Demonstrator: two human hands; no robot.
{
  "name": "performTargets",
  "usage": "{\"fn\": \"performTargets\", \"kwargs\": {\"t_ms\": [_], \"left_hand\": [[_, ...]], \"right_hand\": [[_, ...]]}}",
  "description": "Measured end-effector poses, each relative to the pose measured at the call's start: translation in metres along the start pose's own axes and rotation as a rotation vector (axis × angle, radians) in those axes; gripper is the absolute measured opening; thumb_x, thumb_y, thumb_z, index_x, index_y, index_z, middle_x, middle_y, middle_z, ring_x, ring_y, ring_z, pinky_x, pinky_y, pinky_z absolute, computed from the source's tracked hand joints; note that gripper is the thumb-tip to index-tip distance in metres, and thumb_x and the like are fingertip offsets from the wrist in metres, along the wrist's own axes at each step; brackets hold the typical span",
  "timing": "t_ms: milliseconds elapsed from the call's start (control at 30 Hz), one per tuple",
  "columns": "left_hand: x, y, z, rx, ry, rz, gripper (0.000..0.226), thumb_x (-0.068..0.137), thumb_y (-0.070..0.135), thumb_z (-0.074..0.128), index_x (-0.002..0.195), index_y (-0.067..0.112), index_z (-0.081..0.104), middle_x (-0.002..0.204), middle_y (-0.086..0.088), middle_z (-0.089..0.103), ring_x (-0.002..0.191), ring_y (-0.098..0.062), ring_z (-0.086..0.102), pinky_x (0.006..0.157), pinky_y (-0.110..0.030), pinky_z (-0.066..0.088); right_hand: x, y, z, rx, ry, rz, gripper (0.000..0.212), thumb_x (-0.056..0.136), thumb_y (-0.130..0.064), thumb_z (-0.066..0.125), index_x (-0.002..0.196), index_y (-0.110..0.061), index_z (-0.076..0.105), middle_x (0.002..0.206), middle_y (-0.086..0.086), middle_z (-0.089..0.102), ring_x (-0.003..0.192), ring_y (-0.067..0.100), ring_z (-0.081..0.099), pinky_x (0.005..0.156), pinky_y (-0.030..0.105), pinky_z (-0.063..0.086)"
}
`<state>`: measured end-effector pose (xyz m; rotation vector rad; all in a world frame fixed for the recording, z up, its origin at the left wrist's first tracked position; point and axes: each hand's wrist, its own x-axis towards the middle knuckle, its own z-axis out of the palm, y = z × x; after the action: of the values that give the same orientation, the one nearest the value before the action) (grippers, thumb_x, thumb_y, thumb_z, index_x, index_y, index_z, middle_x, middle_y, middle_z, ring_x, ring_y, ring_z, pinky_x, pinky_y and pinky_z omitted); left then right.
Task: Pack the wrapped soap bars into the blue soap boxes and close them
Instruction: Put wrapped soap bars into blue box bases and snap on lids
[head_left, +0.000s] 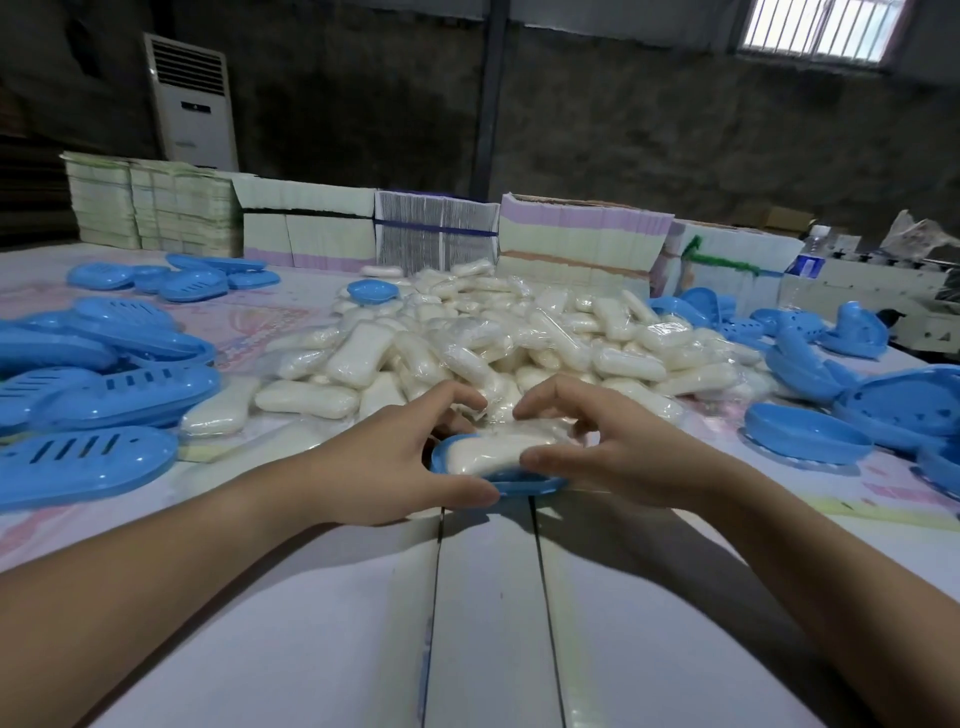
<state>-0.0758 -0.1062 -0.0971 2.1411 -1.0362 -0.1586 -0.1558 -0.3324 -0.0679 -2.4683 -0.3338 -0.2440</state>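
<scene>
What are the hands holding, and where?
Both hands, left hand and right hand, hold a blue oval plastic soap box with a wrapped white soap bar, by its ends.

I noted glossy clear film on the soap bars; beside that heap, smooth blue plastic boxes.

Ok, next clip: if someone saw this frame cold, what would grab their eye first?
Probably the big heap of wrapped soap bars in the middle of the table, flanked by scattered blue soap boxes on both sides. Next, right in front of the heap, the left hand and right hand cup a blue box half with one wrapped bar lying in it, no lid on it.
</scene>
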Motion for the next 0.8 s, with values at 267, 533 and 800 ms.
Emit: {"fn": "performTargets", "kwargs": {"t_ms": [267, 533, 800], "left_hand": [[0.0, -0.001, 0.001, 0.001, -0.007, 0.022, 0.074, 0.056, 0.069, 0.07, 0.122, 0.048, 0.045, 0.111, 0.026, 0.065, 0.102, 0.008, 0.058, 0.085, -0.011, 0.044], [0.0, -0.001, 0.001, 0.003, 0.002, 0.038, 0.069, 0.058, 0.068, 0.069, 0.119, 0.051, 0.046, 0.109, 0.035, 0.061, 0.104, 0.005, 0.059, 0.087, -0.013, 0.046], [0.002, -0.007, 0.004, 0.042, 0.021, 0.039, 0.056, 0.077, 0.046, 0.082, 0.121, 0.051, 0.048, 0.117, 0.028, 0.061, 0.106, 0.011, 0.057, 0.085, -0.003, 0.041]], "right_hand": [[-0.002, 0.005, -0.008, 0.0, 0.043, 0.075, 0.009, 0.073, -0.022, 0.081, 0.081, -0.025, 0.077, 0.09, -0.002, 0.072, 0.073, 0.019, 0.061, 0.068, 0.032, 0.048], [0.001, 0.009, -0.004, 0.03, 0.053, 0.026, 0.01, 0.075, -0.016, 0.08, 0.082, -0.022, 0.078, 0.084, -0.007, 0.074, 0.068, -0.002, 0.059, 0.062, 0.012, 0.041], [0.0, 0.026, -0.032, -0.104, 0.278, 0.152, 0.008, 0.082, -0.022, 0.072, 0.088, -0.027, 0.074, 0.083, -0.014, 0.07, 0.074, 0.002, 0.062, 0.068, 0.015, 0.045]]}}
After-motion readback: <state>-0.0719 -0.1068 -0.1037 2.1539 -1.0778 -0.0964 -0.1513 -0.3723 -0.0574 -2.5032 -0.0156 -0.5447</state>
